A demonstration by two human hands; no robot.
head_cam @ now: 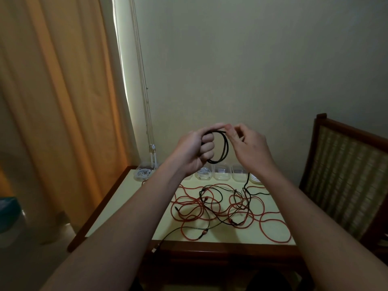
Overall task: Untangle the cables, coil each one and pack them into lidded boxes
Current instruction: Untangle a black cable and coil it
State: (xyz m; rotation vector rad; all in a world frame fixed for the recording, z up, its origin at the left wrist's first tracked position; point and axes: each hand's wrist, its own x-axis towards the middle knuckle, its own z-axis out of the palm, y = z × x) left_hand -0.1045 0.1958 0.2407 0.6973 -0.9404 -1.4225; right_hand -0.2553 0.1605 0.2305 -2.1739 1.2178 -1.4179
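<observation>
My left hand (196, 152) is raised above the table and grips a small coil of black cable (225, 147) in its curled fingers. My right hand (251, 147) pinches the top of the same coil beside the left fingertips. The black cable's loose tail (247, 181) hangs down to the table and runs into a tangle of red cables (260, 219) and more black cable spread over the yellowish tabletop. A row of clear plastic boxes (221, 174) stands along the table's far edge; one at the far left (143, 173) holds a coiled white cable.
The small wooden-edged table (117, 206) stands against a pale wall. A wooden chair with a woven back (344, 175) stands at the right. Orange curtains (63, 101) hang at the left. A cable plug (154, 249) dangles over the table's near edge.
</observation>
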